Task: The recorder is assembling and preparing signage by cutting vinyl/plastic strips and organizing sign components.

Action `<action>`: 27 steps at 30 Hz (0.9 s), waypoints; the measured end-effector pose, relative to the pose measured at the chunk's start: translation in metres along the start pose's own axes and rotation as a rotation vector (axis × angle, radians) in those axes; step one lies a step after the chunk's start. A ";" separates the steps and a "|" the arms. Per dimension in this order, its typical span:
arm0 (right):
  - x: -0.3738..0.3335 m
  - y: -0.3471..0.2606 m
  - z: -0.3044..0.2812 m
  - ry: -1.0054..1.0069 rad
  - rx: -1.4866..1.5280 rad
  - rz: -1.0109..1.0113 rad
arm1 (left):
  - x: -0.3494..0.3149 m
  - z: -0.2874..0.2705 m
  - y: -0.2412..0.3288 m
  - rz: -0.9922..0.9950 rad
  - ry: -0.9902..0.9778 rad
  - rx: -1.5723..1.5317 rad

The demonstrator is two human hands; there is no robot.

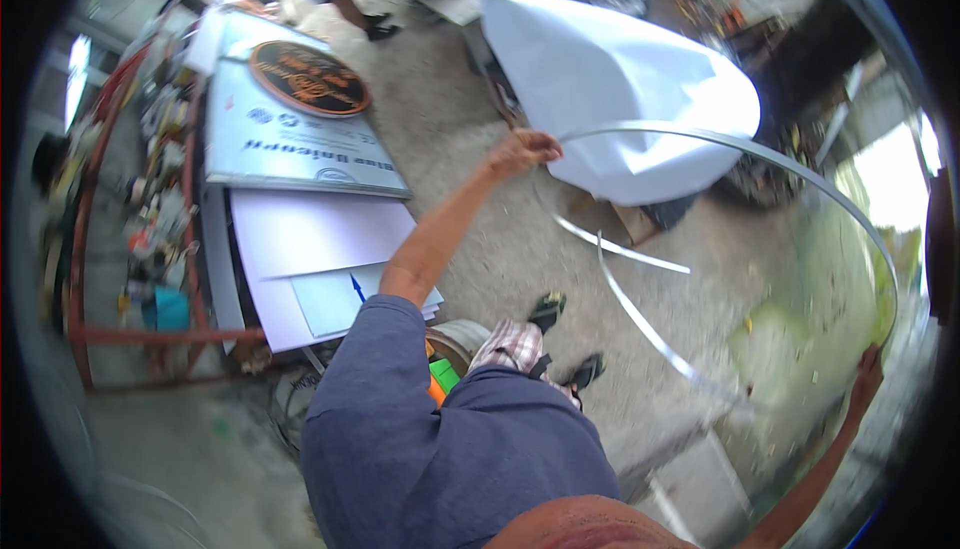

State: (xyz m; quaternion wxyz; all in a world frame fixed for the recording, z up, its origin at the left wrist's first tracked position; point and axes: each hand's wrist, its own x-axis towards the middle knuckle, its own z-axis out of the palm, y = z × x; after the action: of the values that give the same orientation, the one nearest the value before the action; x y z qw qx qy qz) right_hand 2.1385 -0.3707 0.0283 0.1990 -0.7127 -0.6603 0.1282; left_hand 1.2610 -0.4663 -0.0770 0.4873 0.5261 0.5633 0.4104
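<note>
A long, thin silvery strip [775, 151] bows in a wide arc between my two hands. My left hand [525, 152], stretched out ahead, is closed on one part of it, near the white sheet. Far out to the right, my right hand [868, 374] grips the strip lower down; its fingers are small and partly blurred. Below the arc show two more bright strip lengths, a short one [625, 247] and a longer curved one [645, 327]. Whether these join the held strip, I cannot tell. A large white sheet [610, 79] spreads just beyond my left hand.
On the left, a stack of boards [300, 224] carries a round black-and-orange sign [310, 78]. Beside it stands a rusty red metal frame rack [190, 335] with assorted items. Sandalled feet [546, 311] are on the concrete floor [480, 259]. Clutter lines the back.
</note>
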 end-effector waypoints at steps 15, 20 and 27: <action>-0.069 -0.089 -0.058 -0.144 0.499 -0.189 | -0.049 0.033 0.165 0.282 0.406 0.326; -0.094 -0.091 -0.080 -0.171 0.519 -0.317 | -0.049 0.022 0.205 0.344 0.428 0.277; -0.115 -0.191 -0.104 -0.258 0.568 -0.506 | -0.061 0.011 0.247 0.440 0.478 0.517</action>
State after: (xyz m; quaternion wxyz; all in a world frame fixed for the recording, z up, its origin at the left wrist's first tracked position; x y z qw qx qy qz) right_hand 2.0043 -0.4875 0.1978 0.3288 -0.4224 -0.7727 0.3412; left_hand 1.3175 -0.5002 0.1692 0.0952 0.6290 0.6191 0.4604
